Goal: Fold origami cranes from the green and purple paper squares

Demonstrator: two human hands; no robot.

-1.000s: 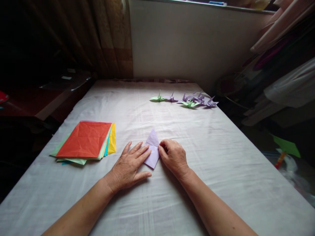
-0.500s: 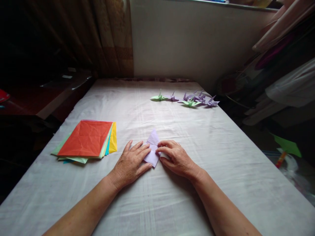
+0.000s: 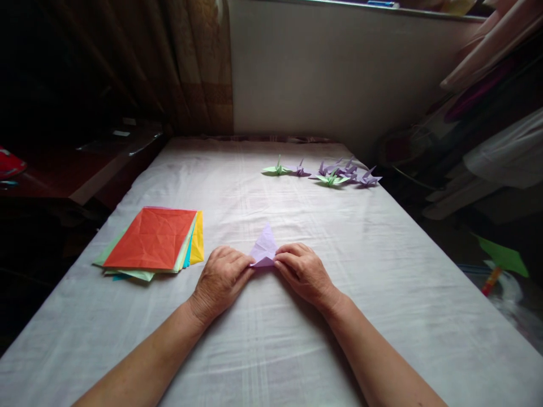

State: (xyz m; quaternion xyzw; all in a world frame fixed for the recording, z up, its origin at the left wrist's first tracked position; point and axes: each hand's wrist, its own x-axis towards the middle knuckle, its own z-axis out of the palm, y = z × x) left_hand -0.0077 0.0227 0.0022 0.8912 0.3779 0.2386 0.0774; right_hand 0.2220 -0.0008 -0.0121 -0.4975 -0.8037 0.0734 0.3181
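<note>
A small piece of lilac origami paper (image 3: pixel 264 244) lies in front of me on the cloth, its point facing away and its near edge folded up. My left hand (image 3: pixel 223 280) pinches the paper's left corner between thumb and fingers. At the right corner, my right hand (image 3: pixel 303 274) grips it the same way, fingers closed together. Both hands rest low on the cloth. My fingers cover the two side corners.
To the left lies a stack of coloured paper squares (image 3: pixel 150 240), red on top. Several folded paper cranes (image 3: pixel 333 175), lilac and green, stand toward the far right of the cloth-covered table (image 3: pixel 190 350). Behind is a wall (image 3: pixel 331 73) beside a curtain (image 3: pixel 199 73).
The paper's near part has been folded up, turning its diamond shape into a triangle. My left hand has gone from lying flat to pinching the left corner. The view has shifted slightly.
</note>
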